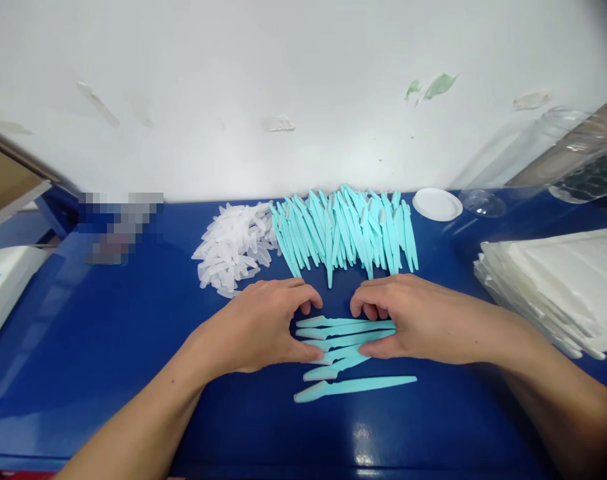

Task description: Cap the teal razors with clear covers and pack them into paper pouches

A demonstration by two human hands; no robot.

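Two hands I watch — left hand (pixel 261 327), right hand (pixel 413 319) — fingers curled, pinching a row of teal knives (pixel 343 337), blue table (pixel 108 347), teal pile (pixel 346 230) behind.

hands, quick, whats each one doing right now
Left hand: curled, fingers on the left ends of the teal knives lying in a row.
Right hand: curled, fingers on their right ends.

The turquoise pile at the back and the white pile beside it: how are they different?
The turquoise pile holds long, slim, opaque pieces that fan out toward the wall; the white pile holds shorter, translucent pieces heaped without order. The turquoise pile is wider and lies to the right; the white pile is smaller and lies to the left. Both rest on the blue table, beyond the left hand and right hand.
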